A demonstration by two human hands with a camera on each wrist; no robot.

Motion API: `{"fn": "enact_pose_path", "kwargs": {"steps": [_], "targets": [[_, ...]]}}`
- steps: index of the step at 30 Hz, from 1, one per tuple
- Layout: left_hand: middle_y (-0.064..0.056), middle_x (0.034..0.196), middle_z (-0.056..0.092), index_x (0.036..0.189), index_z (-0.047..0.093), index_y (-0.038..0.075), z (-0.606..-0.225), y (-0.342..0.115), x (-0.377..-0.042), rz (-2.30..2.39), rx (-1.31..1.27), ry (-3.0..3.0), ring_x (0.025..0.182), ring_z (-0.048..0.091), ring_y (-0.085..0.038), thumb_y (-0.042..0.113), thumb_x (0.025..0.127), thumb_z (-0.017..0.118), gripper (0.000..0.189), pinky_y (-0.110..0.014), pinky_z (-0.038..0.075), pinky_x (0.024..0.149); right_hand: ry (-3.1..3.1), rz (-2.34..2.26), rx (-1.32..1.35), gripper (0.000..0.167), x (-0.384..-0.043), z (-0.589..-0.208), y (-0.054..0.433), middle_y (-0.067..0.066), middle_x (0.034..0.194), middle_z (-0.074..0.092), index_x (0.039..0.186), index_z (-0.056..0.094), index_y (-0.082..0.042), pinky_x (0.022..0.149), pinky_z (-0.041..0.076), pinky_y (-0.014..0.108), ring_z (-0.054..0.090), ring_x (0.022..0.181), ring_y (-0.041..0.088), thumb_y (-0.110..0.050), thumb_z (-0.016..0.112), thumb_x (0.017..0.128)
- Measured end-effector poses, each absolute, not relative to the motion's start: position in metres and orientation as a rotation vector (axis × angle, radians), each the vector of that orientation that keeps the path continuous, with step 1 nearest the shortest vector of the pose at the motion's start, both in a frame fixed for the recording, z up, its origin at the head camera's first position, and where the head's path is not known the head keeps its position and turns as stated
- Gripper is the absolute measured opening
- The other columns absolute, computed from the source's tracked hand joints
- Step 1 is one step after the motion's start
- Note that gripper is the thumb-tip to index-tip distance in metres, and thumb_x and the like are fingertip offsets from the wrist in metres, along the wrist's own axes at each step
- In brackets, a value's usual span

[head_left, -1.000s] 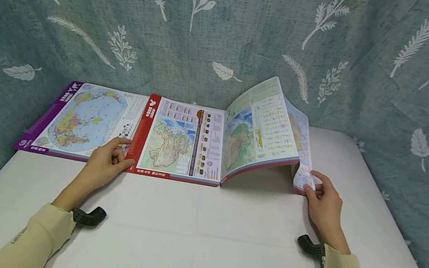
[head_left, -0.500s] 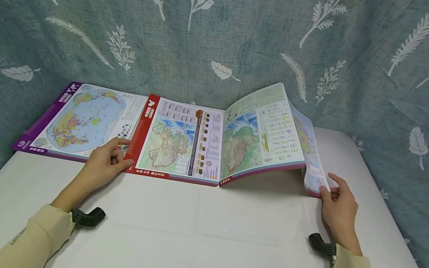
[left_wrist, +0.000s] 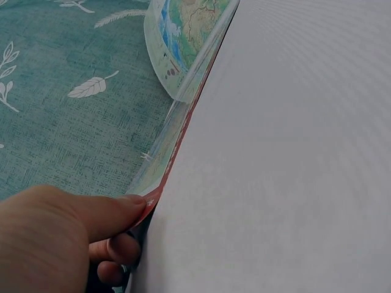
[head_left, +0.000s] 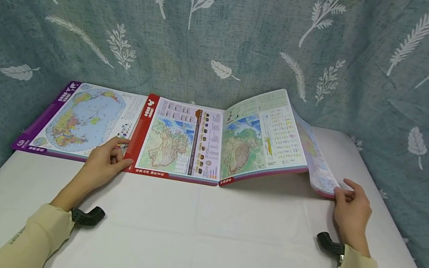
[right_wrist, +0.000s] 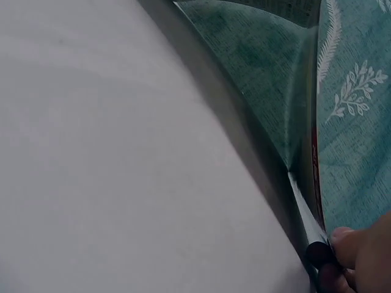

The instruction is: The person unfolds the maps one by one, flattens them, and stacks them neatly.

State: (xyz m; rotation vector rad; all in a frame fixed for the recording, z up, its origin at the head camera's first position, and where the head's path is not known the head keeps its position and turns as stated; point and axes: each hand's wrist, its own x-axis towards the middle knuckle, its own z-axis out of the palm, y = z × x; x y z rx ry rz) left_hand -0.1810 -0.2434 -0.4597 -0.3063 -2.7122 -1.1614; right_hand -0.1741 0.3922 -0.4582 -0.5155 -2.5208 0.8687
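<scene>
A folding map with a red border (head_left: 182, 138) lies upside down to me on the table. My left hand (head_left: 105, 160) pinches its left edge, thumb on top, as the left wrist view shows at the red edge (left_wrist: 146, 210). The map's middle panel (head_left: 263, 136) rises in a curve off the table, its lower right corner lifted. Behind it a further panel (head_left: 315, 159) bends down to the right. My right hand (head_left: 353, 211) pinches that panel's near right corner. In the right wrist view the thumb and fingers (right_wrist: 345, 241) hold the sheet's edge, mostly seen edge-on.
A purple-bordered world map (head_left: 84, 120) lies flat at the left, its right side under the red-bordered map. The white-covered table (head_left: 195, 241) stretches toward me. A blue-green curtain with leaf prints (head_left: 227, 39) hangs right behind the maps.
My right hand has moved to the right, drawing the far right panel out with it. The raised middle panel has sunk lower and opened flatter. The left hand has stayed in place.
</scene>
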Motion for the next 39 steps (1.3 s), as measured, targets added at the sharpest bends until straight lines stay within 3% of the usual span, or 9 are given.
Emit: {"fn": "enact_pose_path", "kwargs": {"steps": [6,14,22,29,33,37,39], "targets": [[-0.002,0.07,0.055,0.139,0.055,-0.001,-0.46,-0.244,-0.182,-1.157,-0.321,-2.706,0.062,0.044,-0.012,0.01,0.095,0.078,0.051,-0.027,0.036,0.063,-2.528,0.891,-0.657,0.045,-0.172,-0.457,0.404,0.02,0.129,0.071,0.153,0.053,-0.011,0.072,0.039,0.017,0.046,0.081,-0.008,-0.022,0.052,0.11],[-0.002,0.07,0.054,0.139,0.055,-0.001,-0.459,-0.244,-0.182,-1.163,-0.308,-2.714,0.063,0.044,-0.012,0.01,0.095,0.078,0.051,-0.027,0.035,0.064,-2.476,0.957,-0.782,0.046,-0.171,-0.455,0.421,0.018,0.135,0.065,0.155,0.052,-0.013,0.07,0.039,0.016,0.047,0.084,-0.003,-0.025,0.049,0.111],[-0.001,0.069,0.054,0.138,0.056,-0.001,-0.458,-0.243,-0.182,-1.156,-0.306,-2.712,0.063,0.044,-0.012,0.011,0.095,0.079,0.05,-0.027,0.035,0.063,-2.433,0.978,-0.904,0.056,-0.17,-0.45,0.434,0.007,0.114,0.056,0.158,0.048,-0.012,0.075,0.035,0.025,0.044,0.087,0.008,-0.035,0.056,0.107],[-0.002,0.069,0.055,0.139,0.056,-0.001,-0.455,-0.243,-0.18,-1.161,-0.29,-2.72,0.063,0.045,-0.012,0.012,0.095,0.079,0.051,-0.027,0.035,0.064,-2.502,0.957,-0.886,0.074,-0.166,-0.449,0.439,0.022,0.145,0.052,0.165,0.033,-0.01,0.077,0.035,0.026,0.048,0.102,0.022,-0.037,0.064,0.103],[-0.001,0.069,0.056,0.14,0.055,-0.001,-0.455,-0.243,-0.181,-1.161,-0.29,-2.709,0.062,0.045,-0.01,0.012,0.094,0.079,0.053,-0.027,0.036,0.064,-2.492,0.925,-0.877,0.072,-0.165,-0.449,0.438,0.024,0.147,0.052,0.164,0.033,-0.008,0.079,0.035,0.026,0.052,0.103,0.025,-0.027,0.066,0.102],[-0.001,0.068,0.058,0.142,0.053,-0.002,-0.455,-0.243,-0.181,-1.172,-0.3,-2.688,0.061,0.045,-0.008,0.01,0.094,0.08,0.057,-0.026,0.035,0.065,-2.447,0.92,-0.843,0.069,-0.165,-0.451,0.434,0.029,0.151,0.049,0.163,0.035,-0.004,0.1,0.043,0.041,0.054,0.12,0.037,-0.019,0.064,0.102],[-0.001,0.068,0.058,0.142,0.052,-0.002,-0.455,-0.243,-0.181,-1.173,-0.297,-2.684,0.06,0.045,-0.008,0.01,0.093,0.08,0.057,-0.026,0.035,0.065,-2.428,0.908,-0.797,0.067,-0.165,-0.453,0.433,0.032,0.153,0.047,0.16,0.037,0.0,0.113,0.037,0.053,0.05,0.131,0.046,-0.015,0.064,0.101]]}}
